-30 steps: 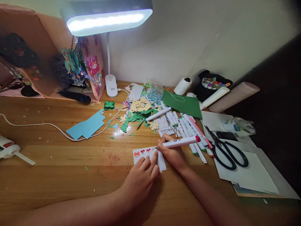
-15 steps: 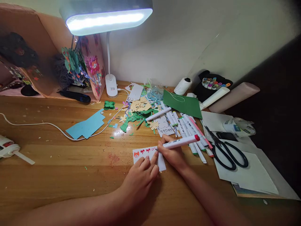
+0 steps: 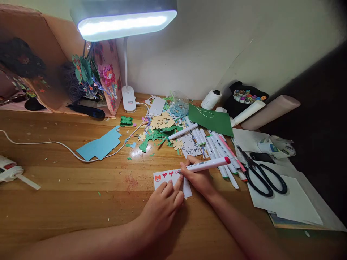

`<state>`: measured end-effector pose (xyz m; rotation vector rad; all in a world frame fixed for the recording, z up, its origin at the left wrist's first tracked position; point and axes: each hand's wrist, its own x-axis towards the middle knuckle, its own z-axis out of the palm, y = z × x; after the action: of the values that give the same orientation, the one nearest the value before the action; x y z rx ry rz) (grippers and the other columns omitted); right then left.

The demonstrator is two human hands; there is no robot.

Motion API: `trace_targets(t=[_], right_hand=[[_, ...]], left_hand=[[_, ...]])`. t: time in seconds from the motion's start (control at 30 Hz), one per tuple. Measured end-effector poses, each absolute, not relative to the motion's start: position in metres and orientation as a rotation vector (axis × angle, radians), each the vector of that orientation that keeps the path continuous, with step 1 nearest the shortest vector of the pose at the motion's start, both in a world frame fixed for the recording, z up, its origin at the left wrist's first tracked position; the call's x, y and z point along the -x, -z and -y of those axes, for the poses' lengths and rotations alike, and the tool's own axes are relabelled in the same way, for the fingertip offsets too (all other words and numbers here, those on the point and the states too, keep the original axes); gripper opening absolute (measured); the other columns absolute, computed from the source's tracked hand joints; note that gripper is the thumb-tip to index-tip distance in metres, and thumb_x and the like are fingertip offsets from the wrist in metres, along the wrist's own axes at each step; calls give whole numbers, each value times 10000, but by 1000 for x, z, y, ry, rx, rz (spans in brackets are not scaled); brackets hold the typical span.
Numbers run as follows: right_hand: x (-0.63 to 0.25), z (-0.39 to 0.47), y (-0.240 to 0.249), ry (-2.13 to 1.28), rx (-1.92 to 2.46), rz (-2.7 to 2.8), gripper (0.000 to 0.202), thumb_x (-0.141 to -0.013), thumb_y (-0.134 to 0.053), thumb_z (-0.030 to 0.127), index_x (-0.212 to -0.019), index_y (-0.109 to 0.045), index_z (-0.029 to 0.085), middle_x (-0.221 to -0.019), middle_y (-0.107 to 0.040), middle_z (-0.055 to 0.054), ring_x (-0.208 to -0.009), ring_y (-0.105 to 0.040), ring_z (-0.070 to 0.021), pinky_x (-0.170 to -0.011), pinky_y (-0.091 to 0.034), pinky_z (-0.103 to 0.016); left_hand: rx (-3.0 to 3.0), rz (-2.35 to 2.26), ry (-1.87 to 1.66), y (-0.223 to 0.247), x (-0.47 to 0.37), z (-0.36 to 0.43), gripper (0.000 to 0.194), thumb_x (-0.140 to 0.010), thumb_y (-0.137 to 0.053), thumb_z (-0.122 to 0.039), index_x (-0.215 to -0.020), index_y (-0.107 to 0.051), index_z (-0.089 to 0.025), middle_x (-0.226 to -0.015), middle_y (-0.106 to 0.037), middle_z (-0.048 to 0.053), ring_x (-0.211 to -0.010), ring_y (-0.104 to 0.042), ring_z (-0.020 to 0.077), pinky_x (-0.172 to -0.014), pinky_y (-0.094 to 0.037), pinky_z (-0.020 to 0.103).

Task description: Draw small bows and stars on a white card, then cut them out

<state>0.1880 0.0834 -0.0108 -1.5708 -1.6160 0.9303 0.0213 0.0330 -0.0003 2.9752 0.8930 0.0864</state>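
Pinching red-ended marker (image 3: 207,164) in right hand (image 3: 199,177); pressing white paper (image 3: 187,188), near centre, under loosely spread left hand (image 3: 162,202). Showing orange animal face (image 3: 157,178), two red bows (image 3: 164,175) seemingly complete; leaving third outline (image 3: 177,172) unfilled.

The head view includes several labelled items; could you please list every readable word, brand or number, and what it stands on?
No text is legible enough to quote.
Lamp base: label too small.
Marker in the right hand: print too small.
Loose markers: print too small.
Clear tape roll: lettering blurred.
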Motion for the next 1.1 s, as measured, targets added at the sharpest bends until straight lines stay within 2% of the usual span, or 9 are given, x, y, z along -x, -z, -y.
trace_targets(t=[0.13,0.43,0.77,0.97,1.1], right_hand=[[-188,-83,13,-907,1547,1616,316,-813,-525,328,-573,-352,219,-535,-376,55,-513,-381,-126,-510,-293,-257],[-187,-82,11,-913,1579,1627,303,-812,-522,313,-583,-347,218,-548,-378,58,-524,-378,-126,-524,-296,-257],[-189,-82,12,-939,1557,1636,307,-816,-524,321,-583,-353,217,-549,-378,58,-521,-380,-125,-525,-312,-253],[-189,-82,14,-926,1547,1634,296,-804,-528,304,-576,-361,218,-538,-385,56,-515,-380,-126,-512,-306,-254],[-189,-83,16,-927,1534,1599,306,-805,-526,323,-580,-346,220,-536,-365,61,-509,-377,-123,-511,-297,-253]], left_hand=[[-2979,-868,-37,-6,-21,-33,256,-874,-472,-235,-1064,-556,-85,-1344,-458,175,-1108,-496,257,-930,-369,368],[-2966,-872,-25,2,-22,-33,273,-891,-435,-243,-1091,-545,-93,-1261,-534,161,-1076,-516,258,-885,-392,373],[-2975,-861,-63,0,-21,-34,277,-888,-442,-257,-1076,-551,-85,-1299,-505,173,-1033,-531,254,-874,-385,380],[-2940,-864,-6,-3,-22,-33,293,-877,-460,-257,-1096,-549,-84,-1289,-517,167,-1111,-493,262,-938,-351,379],[-2978,-868,-61,1,-22,-33,278,-875,-456,-245,-1082,-555,-88,-1305,-503,170,-1085,-509,261,-913,-364,380]])
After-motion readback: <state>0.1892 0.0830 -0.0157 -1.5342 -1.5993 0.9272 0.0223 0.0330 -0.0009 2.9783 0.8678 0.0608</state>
